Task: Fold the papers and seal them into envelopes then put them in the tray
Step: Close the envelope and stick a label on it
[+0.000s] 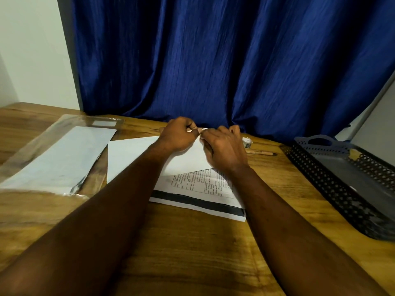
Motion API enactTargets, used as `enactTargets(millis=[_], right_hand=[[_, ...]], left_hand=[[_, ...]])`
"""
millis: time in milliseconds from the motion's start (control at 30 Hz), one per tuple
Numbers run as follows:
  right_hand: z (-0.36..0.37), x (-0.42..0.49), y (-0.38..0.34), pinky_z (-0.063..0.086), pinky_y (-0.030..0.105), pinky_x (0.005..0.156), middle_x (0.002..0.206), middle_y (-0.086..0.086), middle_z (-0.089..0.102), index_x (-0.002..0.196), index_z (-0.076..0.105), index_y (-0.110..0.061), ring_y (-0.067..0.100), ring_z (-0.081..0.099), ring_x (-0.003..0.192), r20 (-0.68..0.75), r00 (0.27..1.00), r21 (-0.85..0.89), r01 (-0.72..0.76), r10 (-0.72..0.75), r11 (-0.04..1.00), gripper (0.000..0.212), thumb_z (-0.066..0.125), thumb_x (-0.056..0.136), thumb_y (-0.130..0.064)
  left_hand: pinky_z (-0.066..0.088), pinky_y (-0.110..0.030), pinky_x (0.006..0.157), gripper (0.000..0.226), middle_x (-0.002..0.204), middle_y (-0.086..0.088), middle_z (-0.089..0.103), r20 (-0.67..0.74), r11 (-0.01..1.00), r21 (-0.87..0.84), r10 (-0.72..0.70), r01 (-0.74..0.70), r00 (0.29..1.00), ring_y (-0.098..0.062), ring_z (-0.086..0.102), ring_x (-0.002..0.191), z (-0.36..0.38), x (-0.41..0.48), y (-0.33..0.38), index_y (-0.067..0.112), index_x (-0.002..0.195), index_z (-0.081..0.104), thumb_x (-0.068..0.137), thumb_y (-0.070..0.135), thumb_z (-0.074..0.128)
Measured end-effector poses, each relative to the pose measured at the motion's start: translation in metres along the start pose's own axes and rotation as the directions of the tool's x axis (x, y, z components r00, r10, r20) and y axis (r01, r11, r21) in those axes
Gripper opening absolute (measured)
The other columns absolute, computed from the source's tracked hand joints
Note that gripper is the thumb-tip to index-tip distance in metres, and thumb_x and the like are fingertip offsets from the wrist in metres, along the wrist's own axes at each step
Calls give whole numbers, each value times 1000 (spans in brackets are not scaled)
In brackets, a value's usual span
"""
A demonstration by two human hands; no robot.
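Blue curtain [213, 60] hangs in folds behind everything and meets the far edge of the wooden tabletop [192, 253]. A wide band of bare wood runs along the near side, crossed by both forearms. At the right edge a dark grey perforated tray [320, 184] with a handle cut-out sits at an angle, well apart from the hands, with a strip of bare wood between it and the papers. On the left lies a clear plastic sleeve [25, 159] holding a pack of white envelopes [64, 159]. In the middle a loose envelope [128, 157] lies partly over a printed sheet [203, 186], which carries a ruled table of text too small to read and a black band along its near edge. The left hand [178, 135] and the right hand [224, 148] meet at the envelope's far edge, fingers curled, both pinching a small white bit there; whether it is the flap or a peel strip I cannot tell. Just right of the right hand lie a pen [259, 152] and a small roll of tape [247, 142], its marking illegible.
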State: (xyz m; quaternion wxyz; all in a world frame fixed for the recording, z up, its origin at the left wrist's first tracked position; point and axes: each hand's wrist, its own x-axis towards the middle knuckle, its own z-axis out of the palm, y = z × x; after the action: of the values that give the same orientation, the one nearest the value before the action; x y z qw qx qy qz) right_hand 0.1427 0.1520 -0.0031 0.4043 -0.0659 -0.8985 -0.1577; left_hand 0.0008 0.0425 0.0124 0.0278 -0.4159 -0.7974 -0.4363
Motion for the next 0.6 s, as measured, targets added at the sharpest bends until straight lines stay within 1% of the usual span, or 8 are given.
enactTargets(millis=[133,267,300,367,433,467,533,600], right_hand=[[-3,1,3,28,36,77,106,-5,78,102,74,-23,21,58,90,56,998,28,12,-14,1000,9,66,99,-19],[-3,0,4,33,34,74,103,-7,75,101,72,-24,18,54,92,88,996,83,-18,11,996,13,62,97,-18],[-3,0,5,37,35,74,101,-8,74,100,72,-24,17,53,92,98,995,103,-26,16,994,13,61,96,-19],[-3,0,7,46,39,76,99,-7,72,100,72,-24,18,53,94,118,993,137,-29,12,990,13,60,95,-24],[-2,-2,9,47,38,76,95,-6,72,96,74,-22,17,54,94,122,992,195,-55,32,979,13,63,95,-29],[-1,-4,9,46,35,74,91,-6,71,92,74,-22,15,54,92,103,992,258,-100,76,961,13,65,95,-30],[4,-8,8,45,31,72,87,-8,70,83,73,-23,13,56,90,44,961,424,-264,272,866,11,70,93,-27],[8,-8,9,49,26,76,88,-7,70,84,72,-25,11,61,89,29,839,578,-458,544,675,9,73,93,-24]], left_hand=[[49,-58,103,21,91,9,73,-18,1000,-16,-4,4,1000,-19,67,97,1,-1,-1,24,90,73,98,44,70],[51,-39,95,17,96,3,74,-46,999,-36,-2,1,999,-20,68,99,2,-1,1,20,94,74,100,36,70],[52,-38,94,17,97,2,74,-54,999,-35,5,-7,999,-20,68,99,2,-1,1,19,95,74,100,34,70],[53,-46,98,16,95,3,74,-71,1000,-16,12,-13,997,-18,67,97,2,-1,-2,21,93,73,100,35,69],[53,-51,99,16,91,7,72,-87,1000,-8,-5,4,996,-17,66,94,1,-2,-2,25,88,70,99,37,68],[52,-54,99,19,88,10,70,-99,1000,4,-9,10,995,-18,66,92,1,-2,-2,27,84,67,99,38,68],[51,-57,99,23,84,13,67,-111,1000,17,-9,10,994,-19,65,91,1,-3,-1,30,78,62,98,40,68],[51,-56,99,23,84,14,66,-105,1000,-2,-4,3,994,-18,64,91,2,-5,1,30,79,61,99,39,68]])
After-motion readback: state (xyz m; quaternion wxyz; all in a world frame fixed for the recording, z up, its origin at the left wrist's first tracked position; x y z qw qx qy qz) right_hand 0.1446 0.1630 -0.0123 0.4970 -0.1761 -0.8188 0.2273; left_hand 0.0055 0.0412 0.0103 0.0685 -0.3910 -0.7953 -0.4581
